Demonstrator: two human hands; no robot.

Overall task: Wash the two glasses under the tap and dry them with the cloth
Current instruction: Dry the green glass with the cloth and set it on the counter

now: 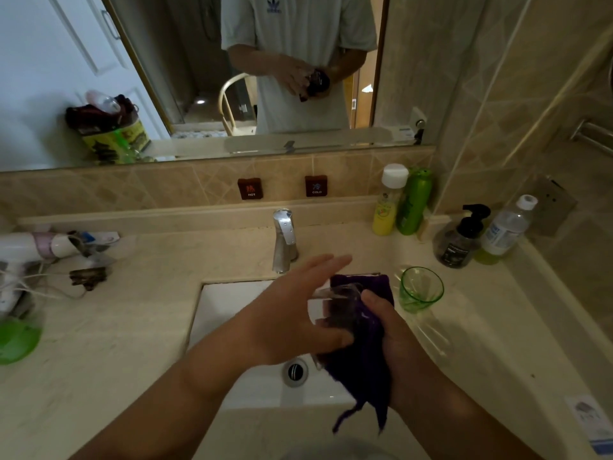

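I read "HOT" on the left brown tag (250,188) and "COLD" on the right brown tag (316,185), both on the tiled wall. A trefoil logo (274,5), apparently Adidas, marks the mirrored shirt. Bottle labels are illegible.

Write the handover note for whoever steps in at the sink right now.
Right hand: grips the purple cloth wrapped round a clear glass, held over the sink.
Left hand: fingers straight, touching the side of that glass.
Green glass: upright on the counter, right of the sink; I cannot tell whether it is washed or dried.
Tap: no water visibly running.
Done: drying of the clear glass is under way.
Left: finish it, set it down, then check the green glass.
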